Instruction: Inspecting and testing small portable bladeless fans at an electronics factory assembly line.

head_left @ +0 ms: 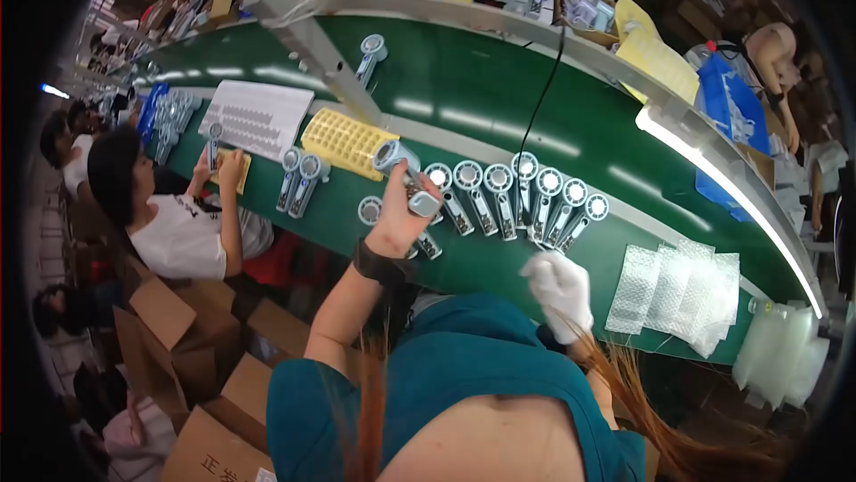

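My left hand (401,214), bare with a dark band at the wrist, is closed around a light-blue handheld fan (390,154). The fan is tilted, its round head beyond my fingers and its handle end towards me. My right hand (559,290), in a white glove, has its fingers curled near the handle ends of the row of fans. Something thin seems to stick out from its fingertips, too small to name. The row of handheld fans (497,179) lies on the green table, with their handles opened and inner parts showing. Another fan (370,209) lies partly hidden behind my left hand.
Bubble-wrap bags (673,290) lie at the right. A black cord (541,98) hangs over the fans. Behind them stand a yellow tray (348,141) and a white tray (259,116). A co-worker (183,232) sits at the left, beside cardboard boxes (183,339). A metal post (312,41) rises beyond.
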{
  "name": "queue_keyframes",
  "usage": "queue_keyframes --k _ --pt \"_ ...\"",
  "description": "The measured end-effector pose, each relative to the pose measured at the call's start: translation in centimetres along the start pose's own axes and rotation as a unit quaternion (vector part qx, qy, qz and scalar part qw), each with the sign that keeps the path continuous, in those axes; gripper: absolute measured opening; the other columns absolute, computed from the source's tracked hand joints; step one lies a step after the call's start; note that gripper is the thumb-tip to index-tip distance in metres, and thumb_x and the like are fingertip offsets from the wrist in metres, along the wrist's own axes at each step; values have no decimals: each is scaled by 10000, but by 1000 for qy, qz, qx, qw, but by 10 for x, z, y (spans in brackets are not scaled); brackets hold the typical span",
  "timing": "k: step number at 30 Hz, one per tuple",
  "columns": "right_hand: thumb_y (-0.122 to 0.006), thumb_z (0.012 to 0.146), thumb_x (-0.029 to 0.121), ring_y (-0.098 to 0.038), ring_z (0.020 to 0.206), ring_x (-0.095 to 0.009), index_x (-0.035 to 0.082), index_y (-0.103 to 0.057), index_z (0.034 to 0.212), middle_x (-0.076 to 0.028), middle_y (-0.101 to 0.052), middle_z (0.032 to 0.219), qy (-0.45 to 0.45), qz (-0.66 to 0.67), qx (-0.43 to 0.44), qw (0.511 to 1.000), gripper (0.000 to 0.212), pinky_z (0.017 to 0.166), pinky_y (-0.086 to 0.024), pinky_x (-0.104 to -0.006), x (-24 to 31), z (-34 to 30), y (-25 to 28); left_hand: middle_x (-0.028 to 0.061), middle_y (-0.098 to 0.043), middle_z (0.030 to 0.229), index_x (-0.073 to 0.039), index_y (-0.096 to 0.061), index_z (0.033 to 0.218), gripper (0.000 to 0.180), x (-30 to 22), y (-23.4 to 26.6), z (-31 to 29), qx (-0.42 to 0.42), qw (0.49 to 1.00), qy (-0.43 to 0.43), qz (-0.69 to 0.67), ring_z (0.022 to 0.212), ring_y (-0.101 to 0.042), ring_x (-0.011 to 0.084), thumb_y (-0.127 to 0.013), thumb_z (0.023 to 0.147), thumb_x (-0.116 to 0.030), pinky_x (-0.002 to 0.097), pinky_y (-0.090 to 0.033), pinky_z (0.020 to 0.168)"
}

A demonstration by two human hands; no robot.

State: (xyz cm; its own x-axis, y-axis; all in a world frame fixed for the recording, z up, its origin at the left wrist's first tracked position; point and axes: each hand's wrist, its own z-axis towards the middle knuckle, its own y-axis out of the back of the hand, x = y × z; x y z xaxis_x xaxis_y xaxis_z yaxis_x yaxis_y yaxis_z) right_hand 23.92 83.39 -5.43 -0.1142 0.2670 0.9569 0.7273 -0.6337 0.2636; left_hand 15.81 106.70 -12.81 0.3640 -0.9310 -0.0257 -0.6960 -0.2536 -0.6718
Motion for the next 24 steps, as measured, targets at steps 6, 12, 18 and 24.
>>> queue_keyframes --k 6,12,18,24 --pt "-499 868 161 -366 426 -41 30 -545 702 29 -435 510 22 17 104 994 217 397 -279 -194 12 3 -55 27 -491 692 -37 -461 856 306 62 -3 -56 61 998 8 -11 550 -467 130 -539 834 -332 265 -415 566" --pt "-498 875 176 -346 397 -39 31 -529 673 27 -423 489 -163 143 116 969 251 383 -246 -186 24 -18 -51 17 -482 691 -72 -436 941 356 90 -4 -80 83 975 -153 136 541 -459 128 -461 861 -419 250 -405 545" --pt "-489 881 177 -341 393 -39 30 -512 655 27 -422 489 -175 230 112 951 271 383 -243 -188 33 -32 -47 24 -465 701 -83 -397 1022 407 108 -2 -91 174 932 -268 170 553 -464 121 -381 877 -463 234 -391 532" --pt "-490 885 204 -349 422 -29 30 -488 657 33 -407 494 -134 258 69 954 287 396 -261 -181 21 -44 -50 53 -467 784 -57 -341 1110 368 110 -7 -96 318 829 -353 296 621 -487 123 -395 877 -336 232 -390 554"
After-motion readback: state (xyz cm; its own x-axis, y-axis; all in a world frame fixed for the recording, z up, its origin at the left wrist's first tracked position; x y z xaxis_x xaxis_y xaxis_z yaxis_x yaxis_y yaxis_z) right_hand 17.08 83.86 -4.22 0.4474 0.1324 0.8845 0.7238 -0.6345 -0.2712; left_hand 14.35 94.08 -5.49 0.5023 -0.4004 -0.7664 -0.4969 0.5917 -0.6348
